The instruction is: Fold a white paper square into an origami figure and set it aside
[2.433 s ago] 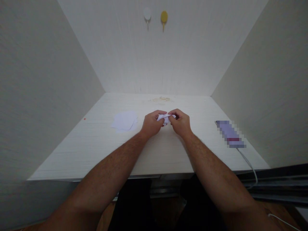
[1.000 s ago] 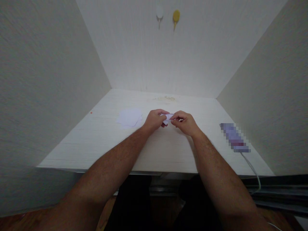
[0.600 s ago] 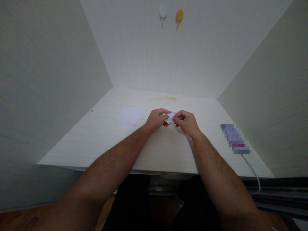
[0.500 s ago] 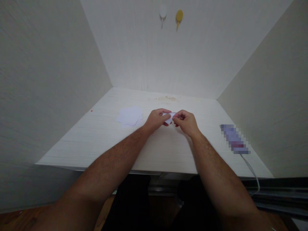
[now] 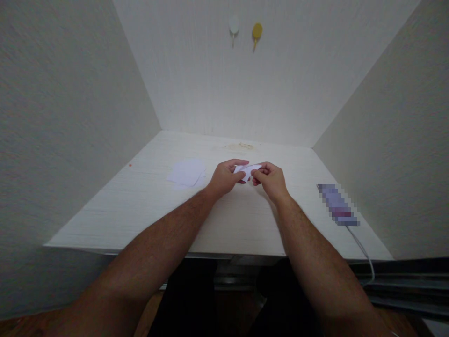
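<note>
"So, in the head view, what do the two hands have hold of?"

"One small piece of white paper point(image 5: 247, 172), held between them over the middle of the white table point(image 5: 238, 224). It looks folded, though the creases are too small to follow."

"How does the left hand point(image 5: 225, 179) grip it?"

"Nearly closed: the thumb presses on the paper's left part while the index finger reaches along the far edge."

"And the right hand point(image 5: 272, 180)?"

"Pinched, thumb against curled fingers, on the paper's right part. I can't tell whether either hand touches the table."

"What lies around them?"

"Just left of the left hand, a loose stack of white paper sheets point(image 5: 187, 172), edges out of line. Farther left, a small red speck point(image 5: 130, 164)."

"On the other side?"

"A flat phone-like device point(image 5: 337, 204), blurred into blocks, lies slantwise near the right wall point(image 5: 386, 154); a white cable point(image 5: 361, 246) runs from its near end over the table's front edge."

"Farther back?"

"A brownish stain point(image 5: 243, 146) near the back wall point(image 5: 210, 84), and up on that wall a white hook point(image 5: 234, 25) beside a yellow hook point(image 5: 257, 31)."
</note>
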{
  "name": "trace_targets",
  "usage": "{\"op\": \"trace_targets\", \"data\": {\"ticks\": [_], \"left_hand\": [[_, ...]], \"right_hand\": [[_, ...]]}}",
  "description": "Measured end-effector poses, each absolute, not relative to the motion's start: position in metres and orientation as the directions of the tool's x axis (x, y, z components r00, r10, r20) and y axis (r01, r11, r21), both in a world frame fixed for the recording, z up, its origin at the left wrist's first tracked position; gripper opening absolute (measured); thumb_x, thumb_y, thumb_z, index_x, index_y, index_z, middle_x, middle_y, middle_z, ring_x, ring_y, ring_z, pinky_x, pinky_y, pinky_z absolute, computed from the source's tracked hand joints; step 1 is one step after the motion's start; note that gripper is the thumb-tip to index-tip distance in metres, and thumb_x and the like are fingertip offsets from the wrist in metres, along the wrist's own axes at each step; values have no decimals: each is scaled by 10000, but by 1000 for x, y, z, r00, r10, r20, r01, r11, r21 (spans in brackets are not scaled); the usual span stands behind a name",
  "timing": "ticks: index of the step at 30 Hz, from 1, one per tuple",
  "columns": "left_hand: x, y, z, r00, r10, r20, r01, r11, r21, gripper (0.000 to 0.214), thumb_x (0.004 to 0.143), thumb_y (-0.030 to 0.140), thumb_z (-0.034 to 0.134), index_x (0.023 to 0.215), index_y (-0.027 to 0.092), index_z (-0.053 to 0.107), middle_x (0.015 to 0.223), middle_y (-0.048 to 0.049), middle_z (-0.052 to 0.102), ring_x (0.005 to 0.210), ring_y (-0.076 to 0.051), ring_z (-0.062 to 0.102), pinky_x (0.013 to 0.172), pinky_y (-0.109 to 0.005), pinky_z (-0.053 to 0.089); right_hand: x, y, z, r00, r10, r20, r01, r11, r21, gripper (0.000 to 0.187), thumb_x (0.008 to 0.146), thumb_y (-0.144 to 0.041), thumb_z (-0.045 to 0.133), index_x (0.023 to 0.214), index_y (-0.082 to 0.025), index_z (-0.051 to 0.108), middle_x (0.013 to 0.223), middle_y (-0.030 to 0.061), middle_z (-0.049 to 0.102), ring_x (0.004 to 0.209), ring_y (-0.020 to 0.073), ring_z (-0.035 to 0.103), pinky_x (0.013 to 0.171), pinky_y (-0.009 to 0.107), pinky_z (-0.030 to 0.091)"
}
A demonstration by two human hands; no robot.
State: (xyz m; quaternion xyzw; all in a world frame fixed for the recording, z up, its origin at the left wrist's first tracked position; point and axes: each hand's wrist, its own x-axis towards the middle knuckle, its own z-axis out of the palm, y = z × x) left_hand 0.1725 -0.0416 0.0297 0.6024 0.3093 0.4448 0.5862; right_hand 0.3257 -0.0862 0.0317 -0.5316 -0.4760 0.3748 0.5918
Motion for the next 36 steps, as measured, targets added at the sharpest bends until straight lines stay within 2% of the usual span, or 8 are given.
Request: {"op": "trace_targets", "data": {"ticks": [11, 16, 20, 24, 28, 30, 33, 36], "left_hand": [[172, -42, 30, 423, 888, 181, -190, -108, 976, 396, 689, 133, 707, 1081, 95, 668, 775, -50, 723, 652, -134, 682, 601, -251, 583], [170, -44, 33, 449, 878, 163, -184, -88, 979, 386, 691, 133, 691, 1074, 89, 675, 772, -51, 719, 640, -144, 690, 567, -240, 572], [170, -45, 34, 453, 878, 155, -138, -103, 985, 381, 699, 163, 684, 1072, 87, 689, 777, -59, 723, 625, -138, 678, 535, -240, 571], [172, -44, 33, 436, 883, 175, -74, -159, 985, 390, 713, 181, 665, 1091, 89, 692, 761, -50, 725, 581, -123, 660, 509, -232, 564], [173, -44, 31, 413, 884, 218, -23, -229, 973, 427, 727, 203, 660, 1140, 98, 679, 749, -42, 729, 590, -134, 668, 519, -240, 569], [174, -45, 30, 392, 876, 280, 29, -316, 948, 405, 731, 218, 661, 1123, 123, 694, 789, -37, 741, 589, -126, 656, 529, -246, 574], [174, -47, 27, 365, 849, 382, 137, -455, 880, 349, 766, 232, 637, 1100, 163, 715, 899, -42, 759, 641, -129, 671, 593, -252, 584], [174, -51, 27, 344, 796, 498, 256, -589, 766, 324, 795, 207, 612, 1099, 213, 723, 996, -29, 757, 787, -143, 702, 749, -264, 584]], "right_hand": [[325, -86, 31, 296, 944, 148, -16, 160, -987, 206, 641, -295, 741, 726, -169, 602, 527, -20, 629, 447, 107, 565, 465, 231, 483], [327, -87, 33, 263, 928, 263, 53, 258, -965, 240, 664, -226, 694, 895, -178, 649, 518, -68, 586, 429, 101, 547, 437, 216, 440], [329, -87, 34, 275, 907, 318, 144, 289, -947, 167, 671, -200, 655, 834, -175, 681, 501, -61, 572, 421, 94, 525, 426, 210, 397], [330, -85, 29, 338, 875, 348, 254, 272, -928, 145, 681, -211, 632, 802, -174, 702, 536, -32, 602, 483, 113, 562, 477, 228, 425], [329, -83, 26, 310, 872, 378, 347, 266, -899, 191, 688, -245, 632, 854, -188, 705, 591, -31, 612, 512, 108, 531, 505, 235, 426], [327, -82, 27, 294, 883, 365, 389, 239, -890, 179, 683, -263, 632, 837, -193, 693, 640, -25, 629, 526, 108, 520, 505, 236, 423], [324, -81, 28, 343, 881, 325, 362, 196, -911, 130, 665, -253, 613, 773, -197, 660, 646, -28, 623, 531, 113, 518, 490, 232, 411], [319, -81, 29, 401, 873, 277, 274, 174, -946, 122, 639, -231, 608, 752, -198, 640, 567, -52, 567, 478, 104, 481, 456, 225, 375]]}}
